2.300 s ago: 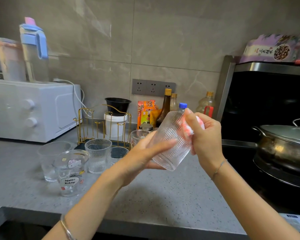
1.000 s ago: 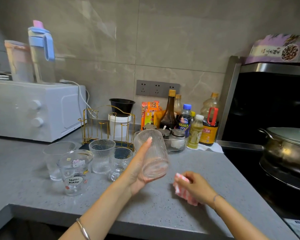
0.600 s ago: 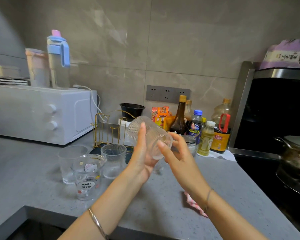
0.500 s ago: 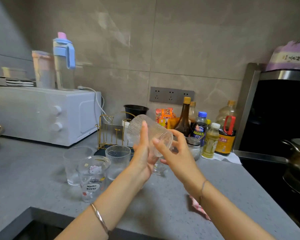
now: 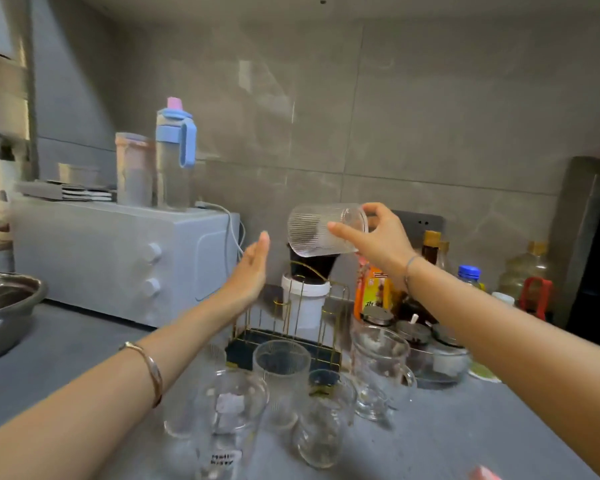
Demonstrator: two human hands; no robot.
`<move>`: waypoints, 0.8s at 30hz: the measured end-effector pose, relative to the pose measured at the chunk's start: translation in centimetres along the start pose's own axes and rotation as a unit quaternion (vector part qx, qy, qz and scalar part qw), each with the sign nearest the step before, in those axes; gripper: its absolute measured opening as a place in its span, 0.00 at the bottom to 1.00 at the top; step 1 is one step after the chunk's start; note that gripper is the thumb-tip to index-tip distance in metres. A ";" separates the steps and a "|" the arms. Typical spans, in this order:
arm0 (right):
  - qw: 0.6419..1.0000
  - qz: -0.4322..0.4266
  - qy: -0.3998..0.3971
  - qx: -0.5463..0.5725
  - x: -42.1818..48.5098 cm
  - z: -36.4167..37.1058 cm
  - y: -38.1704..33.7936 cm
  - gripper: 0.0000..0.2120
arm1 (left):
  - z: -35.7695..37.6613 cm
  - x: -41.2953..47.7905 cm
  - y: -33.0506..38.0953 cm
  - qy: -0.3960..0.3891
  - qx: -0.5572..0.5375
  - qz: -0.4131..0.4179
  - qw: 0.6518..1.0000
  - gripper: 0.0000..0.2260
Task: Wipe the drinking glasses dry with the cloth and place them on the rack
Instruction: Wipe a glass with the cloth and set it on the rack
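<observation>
My right hand (image 5: 378,239) grips a ribbed drinking glass (image 5: 317,230) by its base end, tipped on its side with the mouth to the left, in the air above the gold wire rack (image 5: 291,317). Left of the glass, my left hand (image 5: 252,268) is held up flat with straight fingers and holds nothing. Several more glasses stand on the counter in front of the rack: a ribbed one (image 5: 279,372), a printed one (image 5: 227,424), a small one (image 5: 323,420) and a handled mug (image 5: 381,368). A corner of the pink cloth (image 5: 484,474) shows at the bottom edge.
A white microwave (image 5: 118,258) with bottles on top stands at the left. A white tub with a black funnel (image 5: 307,289) sits behind the rack. Sauce bottles and jars (image 5: 426,306) crowd the right side. A metal bowl (image 5: 4,310) is at the far left on the grey counter (image 5: 66,341).
The glass passed from my left hand to my right hand and was carried up and back over the rack. My left hand let go and opened. The cloth was laid on the counter.
</observation>
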State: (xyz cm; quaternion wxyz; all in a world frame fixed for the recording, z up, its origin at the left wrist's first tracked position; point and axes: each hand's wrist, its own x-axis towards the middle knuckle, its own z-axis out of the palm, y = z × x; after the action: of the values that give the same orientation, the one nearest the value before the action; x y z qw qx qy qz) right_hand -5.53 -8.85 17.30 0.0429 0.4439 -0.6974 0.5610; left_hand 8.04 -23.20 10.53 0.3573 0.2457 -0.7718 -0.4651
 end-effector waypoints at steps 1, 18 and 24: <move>1.000 -0.003 -0.017 -0.021 1.7 0.9 0.0 0.33 | -0.9 1.1 -0.9 0.002 0.030 0.012 0.999 0.34; 0.964 0.025 -0.225 -0.138 16.7 13.6 5.1 0.36 | -1.6 9.9 -10.3 -0.054 0.204 0.073 0.975 0.45; 0.927 0.064 -0.310 -0.201 17.6 15.3 7.2 0.35 | -1.7 10.3 -11.0 -0.079 0.208 0.083 0.971 0.46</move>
State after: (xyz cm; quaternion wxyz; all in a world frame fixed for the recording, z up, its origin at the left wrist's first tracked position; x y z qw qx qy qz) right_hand -14.27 -31.63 16.12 -0.1237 0.5322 -0.8009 0.2450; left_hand 3.44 -36.40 4.53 0.2736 0.2120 -0.8953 -0.2805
